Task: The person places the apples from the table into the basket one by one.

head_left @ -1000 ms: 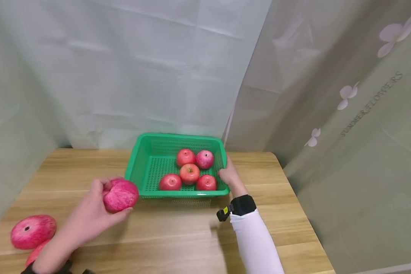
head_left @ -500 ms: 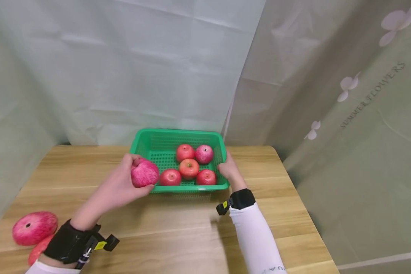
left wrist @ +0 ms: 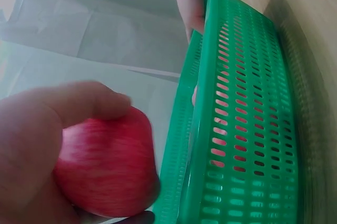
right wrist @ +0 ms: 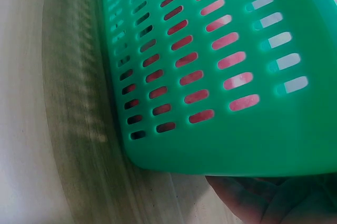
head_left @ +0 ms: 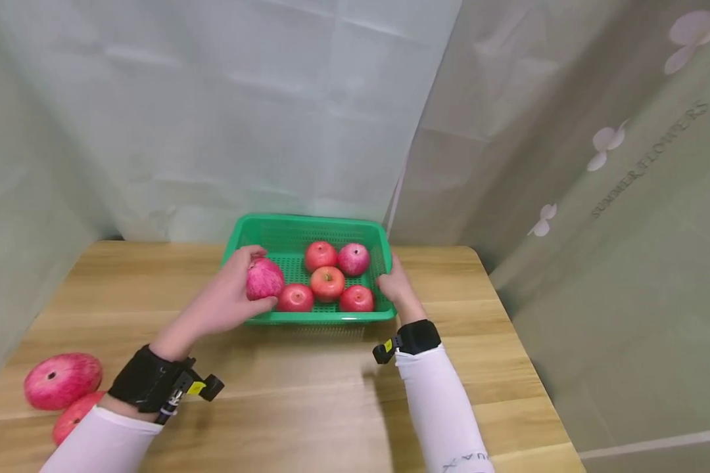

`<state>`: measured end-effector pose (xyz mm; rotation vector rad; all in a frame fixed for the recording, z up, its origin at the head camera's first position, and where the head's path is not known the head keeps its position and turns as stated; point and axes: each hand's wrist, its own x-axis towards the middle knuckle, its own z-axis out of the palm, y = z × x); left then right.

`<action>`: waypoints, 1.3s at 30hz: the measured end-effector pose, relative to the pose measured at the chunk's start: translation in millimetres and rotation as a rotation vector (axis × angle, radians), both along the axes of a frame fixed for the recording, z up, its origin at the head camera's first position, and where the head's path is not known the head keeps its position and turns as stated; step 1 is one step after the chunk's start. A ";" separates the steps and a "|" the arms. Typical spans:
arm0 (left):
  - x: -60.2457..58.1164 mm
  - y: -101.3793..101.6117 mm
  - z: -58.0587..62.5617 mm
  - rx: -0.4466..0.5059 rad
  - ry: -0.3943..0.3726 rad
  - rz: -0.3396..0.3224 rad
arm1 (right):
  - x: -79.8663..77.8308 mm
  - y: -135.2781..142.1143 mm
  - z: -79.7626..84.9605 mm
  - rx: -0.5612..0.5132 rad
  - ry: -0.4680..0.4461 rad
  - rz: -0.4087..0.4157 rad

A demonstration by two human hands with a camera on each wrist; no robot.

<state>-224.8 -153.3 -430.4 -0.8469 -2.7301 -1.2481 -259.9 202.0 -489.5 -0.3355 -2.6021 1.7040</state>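
Observation:
My left hand (head_left: 227,299) grips a pinkish-red streaked apple (head_left: 265,278), thumb on the near side and fingers on the far side. That apple is over the left end of a green plastic basket (head_left: 319,317); in the left wrist view the held apple (left wrist: 108,163) shows at rim height beside the perforated wall (left wrist: 247,103). With my right hand (head_left: 398,289) I hold the basket's right end, thumb over the rim. Several red apples sit inside, among them an orange-red one (head_left: 327,284) in the middle. Part of the right hand (right wrist: 274,200) shows below the basket in the right wrist view.
Two more apples lie at the table's left: a large streaked one (head_left: 63,381) and a red one (head_left: 75,416) partly behind my left sleeve. The wooden table (head_left: 307,407) has its back edge against a pale curtain (head_left: 242,118). A flower-printed curtain (head_left: 615,263) hangs at right.
My left hand has carried the apple rightward and away from me, from left of the basket to over its left end. My right hand stays on the basket's right rim.

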 end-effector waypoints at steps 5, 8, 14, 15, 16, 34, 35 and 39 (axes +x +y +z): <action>-10.7 3.5 4.5 -0.053 -0.057 -0.021 | -0.6 3.4 5.5 -0.003 0.006 -0.009; -15.4 5.8 4.5 -0.069 -0.075 -0.002 | 0.5 4.0 4.4 -0.006 -0.008 -0.013; -23.6 19.3 5.7 -0.100 -0.084 0.036 | 2.2 6.6 -0.8 0.003 -0.015 -0.028; -25.3 22.2 6.6 -0.104 -0.088 0.043 | 2.4 7.1 -1.2 0.002 -0.014 -0.028; -27.2 25.2 8.0 -0.108 -0.096 0.048 | 2.9 7.5 -1.4 0.004 -0.014 -0.028; -68.6 74.3 -16.5 -0.274 -0.164 0.031 | 9.5 16.2 -1.0 0.019 -0.031 -0.023; -70.2 75.8 -19.7 -0.275 -0.162 0.028 | 9.6 16.4 -0.8 0.017 -0.029 -0.022; -74.3 83.5 -28.4 -0.275 -0.136 0.020 | 10.2 17.9 -0.4 0.015 -0.029 -0.029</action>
